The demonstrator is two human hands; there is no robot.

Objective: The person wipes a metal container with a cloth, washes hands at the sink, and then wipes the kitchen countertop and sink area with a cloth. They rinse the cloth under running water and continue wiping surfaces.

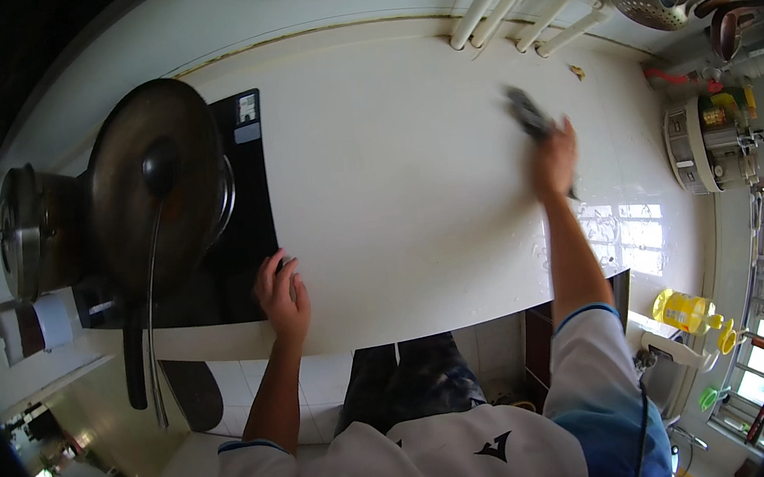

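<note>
My right hand (555, 161) grips a dark, motion-blurred cloth (527, 112) over the right part of the white countertop (388, 167); its exact kind is hard to tell. Near the counter's front edge, my left hand (282, 296) rests at the corner of the black glass cooktop (245, 219), fingers apart and holding nothing. A large wok (190, 140) stands on the cooktop, with a long-handled metal ladle (158, 168) lying in it.
A lidded metal pot (25, 237) stands left of the wok. White pipes (482, 4) rise at the back. A small brown scrap (577, 72) and water drops lie on the right side. A yellow bottle (684, 311) and a spice rack (710, 143) are at the far right.
</note>
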